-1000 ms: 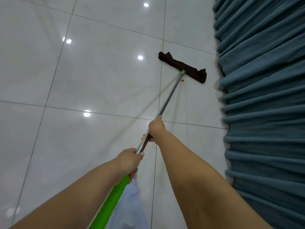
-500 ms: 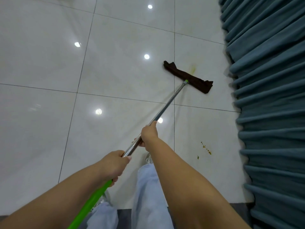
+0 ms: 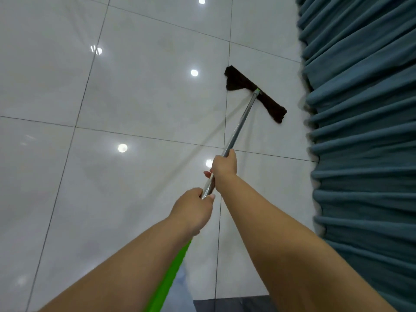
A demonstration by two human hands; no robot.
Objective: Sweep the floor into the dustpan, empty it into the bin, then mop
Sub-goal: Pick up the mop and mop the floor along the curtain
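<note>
A flat mop with a dark brown cloth head [image 3: 254, 95] lies on the glossy white tiled floor [image 3: 135, 97], close to the curtain. Its silver pole [image 3: 240, 124] runs back toward me and ends in a green grip [image 3: 171, 278]. My right hand [image 3: 224, 170] is closed around the silver pole further up. My left hand [image 3: 192, 210] grips it just behind, where the silver meets the green. No dustpan, broom or bin is in view.
Pleated teal curtains [image 3: 364, 136] fill the right side and reach the floor. Ceiling lights reflect as bright spots on the tiles. A dark strip of flooring [image 3: 236, 304] shows at the bottom edge, beside my pale trouser leg [image 3: 183, 282].
The mop head has swung and slid across the tile near the curtain. The small yellowish specks seen on the floor half a second ago are out of view.
</note>
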